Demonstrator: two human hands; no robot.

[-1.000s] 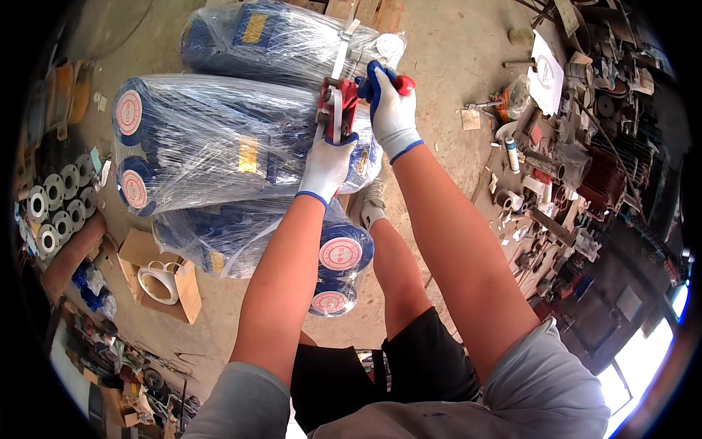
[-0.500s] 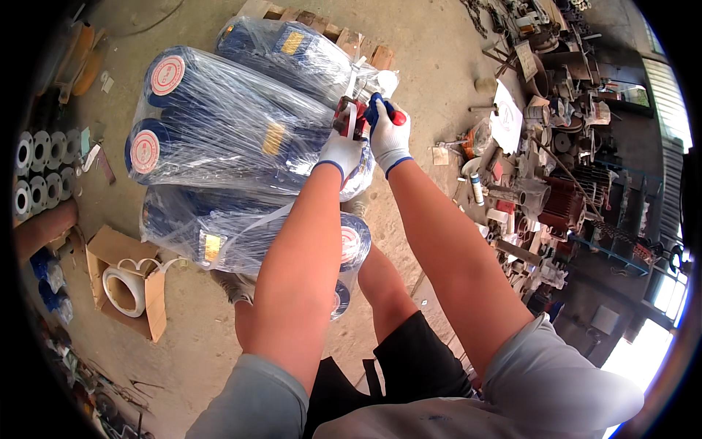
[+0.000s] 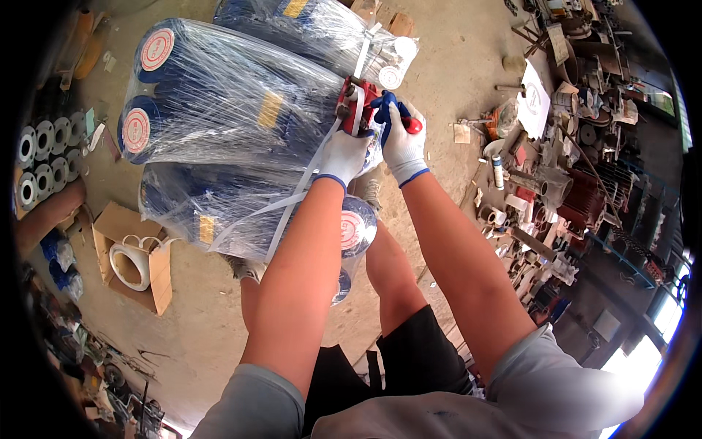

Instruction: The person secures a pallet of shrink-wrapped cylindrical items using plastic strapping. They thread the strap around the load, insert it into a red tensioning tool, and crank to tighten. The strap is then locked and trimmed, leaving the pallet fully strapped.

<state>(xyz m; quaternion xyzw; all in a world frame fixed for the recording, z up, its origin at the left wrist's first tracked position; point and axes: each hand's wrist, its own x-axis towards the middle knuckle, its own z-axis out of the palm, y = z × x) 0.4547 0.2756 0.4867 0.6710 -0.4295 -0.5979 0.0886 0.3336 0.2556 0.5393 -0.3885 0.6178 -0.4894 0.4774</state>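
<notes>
My left hand (image 3: 344, 155), in a white glove with blue trim, is closed on a red hand strapping tensioner (image 3: 355, 104). A pale plastic strap (image 3: 364, 53) runs through the tool and across the bundle, with a loose length trailing toward me. My right hand (image 3: 404, 146), gloved alike with blue fingers, wraps a handle whose round red knob (image 3: 414, 126) sticks out by the thumb. Whether that handle joins the tensioner is hidden. Under and left of my hands lie blue cylinders (image 3: 219, 95) wrapped in clear film, with round red-and-white end labels.
A wooden pallet (image 3: 401, 25) shows beyond the bundle. At left stand an open cardboard box (image 3: 161, 289) with a white strap roll (image 3: 144, 269) and several round flanges (image 3: 44, 178). Metal parts and a white sheet (image 3: 534, 102) clutter the right side. My feet stand close to the bundle.
The view has shifted, so the bundle sits higher in the picture. Both hands keep their grips, slightly farther right; more of the loose strap shows beside my left forearm.
</notes>
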